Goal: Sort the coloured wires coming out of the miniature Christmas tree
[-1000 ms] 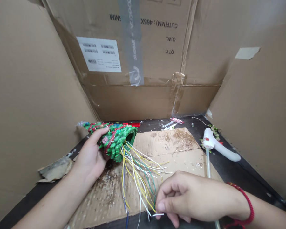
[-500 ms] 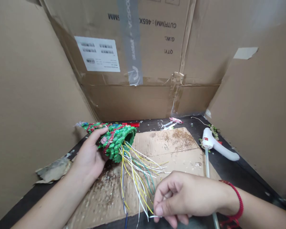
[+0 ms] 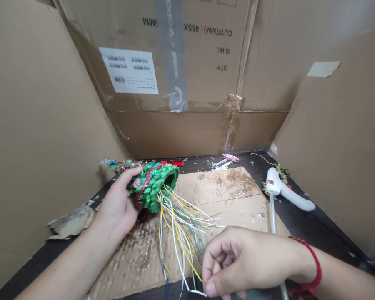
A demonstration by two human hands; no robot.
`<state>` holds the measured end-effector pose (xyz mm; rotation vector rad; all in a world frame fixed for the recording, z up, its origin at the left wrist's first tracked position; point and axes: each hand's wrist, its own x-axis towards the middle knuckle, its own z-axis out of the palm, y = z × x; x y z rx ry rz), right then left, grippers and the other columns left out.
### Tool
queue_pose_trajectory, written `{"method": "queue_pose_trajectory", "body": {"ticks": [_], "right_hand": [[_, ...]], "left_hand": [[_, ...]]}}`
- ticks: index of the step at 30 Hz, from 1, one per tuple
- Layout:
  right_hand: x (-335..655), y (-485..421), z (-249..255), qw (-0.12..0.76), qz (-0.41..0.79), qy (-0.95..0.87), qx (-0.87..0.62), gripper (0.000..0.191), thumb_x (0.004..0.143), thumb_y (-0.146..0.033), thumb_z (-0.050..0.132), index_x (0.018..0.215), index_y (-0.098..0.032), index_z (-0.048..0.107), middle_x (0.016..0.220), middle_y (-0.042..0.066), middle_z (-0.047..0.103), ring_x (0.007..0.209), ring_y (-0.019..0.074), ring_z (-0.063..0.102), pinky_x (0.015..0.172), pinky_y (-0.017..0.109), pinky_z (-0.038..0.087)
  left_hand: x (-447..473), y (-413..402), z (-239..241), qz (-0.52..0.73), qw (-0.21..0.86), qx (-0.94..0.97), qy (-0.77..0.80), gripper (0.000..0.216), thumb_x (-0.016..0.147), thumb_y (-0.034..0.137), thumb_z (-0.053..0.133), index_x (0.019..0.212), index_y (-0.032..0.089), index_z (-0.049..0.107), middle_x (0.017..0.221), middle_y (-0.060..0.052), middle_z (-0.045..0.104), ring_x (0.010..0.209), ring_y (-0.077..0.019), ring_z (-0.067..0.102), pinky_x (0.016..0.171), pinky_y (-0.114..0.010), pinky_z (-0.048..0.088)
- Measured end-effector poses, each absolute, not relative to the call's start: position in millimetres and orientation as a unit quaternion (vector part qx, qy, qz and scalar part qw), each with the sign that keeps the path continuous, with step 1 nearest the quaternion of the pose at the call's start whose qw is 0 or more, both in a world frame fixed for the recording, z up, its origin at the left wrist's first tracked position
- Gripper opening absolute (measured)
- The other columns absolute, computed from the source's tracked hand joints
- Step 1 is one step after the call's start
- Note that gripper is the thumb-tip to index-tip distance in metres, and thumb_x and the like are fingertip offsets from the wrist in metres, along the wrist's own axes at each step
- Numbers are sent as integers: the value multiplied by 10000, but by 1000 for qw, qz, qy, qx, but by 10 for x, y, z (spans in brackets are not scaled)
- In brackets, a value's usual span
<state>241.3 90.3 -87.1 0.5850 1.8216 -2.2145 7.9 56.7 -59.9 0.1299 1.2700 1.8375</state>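
My left hand (image 3: 125,202) is closed around a small green Christmas tree (image 3: 154,185) with red garland, lying on its side. Its hollow base faces right, and a bundle of thin white, yellow, green and blue wires (image 3: 175,227) spills out of the opening. At the lower middle, my right hand (image 3: 234,260) pinches the end of a white wire (image 3: 196,292) between thumb and forefinger. The other wire ends fan out loosely over the cardboard.
A glue-stained cardboard sheet (image 3: 225,187) covers the dark table. On the right lies a white hot glue gun (image 3: 287,193) with a glue stick in it. Red-white scraps (image 3: 231,158) lie at the back. Cardboard walls (image 3: 200,129) enclose the back and sides.
My right hand has shifted slightly downward with its fingertips on the white wire's end, which sits lower now. The left hand and the tree have stayed nearly still.
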Motion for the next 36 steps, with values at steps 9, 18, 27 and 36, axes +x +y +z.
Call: {"method": "queue_pose_trajectory", "body": {"ticks": [9,18,27,36], "right_hand": [[2430,909,-767,90,-709,675,181,182,845,-171,479,847,-85,639,620,-11,546,464,13,417,457,107,333],[2471,904,-841,84,-672,707,202,186,815,-217,490,803,-122,650,599,-29,528,449,25,341,432,133,278],[2461,878,-806,103,-566,766,286,186,690,-186,434,650,-147,611,517,-37,527,442,44,423,420,127,313],[2483,880,-825,58,-348,885,304,209,688,-258,482,513,-148,450,442,-29,302,421,60,249,422,212,193]], "left_hand": [[91,572,-591,740,434,48,511,292,699,12,522,947,135,618,923,-24,604,667,-89,568,672,-161,477],[78,571,-604,743,436,52,506,264,705,34,552,940,129,627,902,-32,605,657,-90,567,671,-158,478],[88,567,-598,742,434,47,508,257,723,17,509,914,132,635,886,-26,607,645,-85,564,672,-159,477],[94,535,-582,743,437,46,506,161,787,93,561,926,131,633,875,-33,603,625,-78,556,692,-164,481]]}}
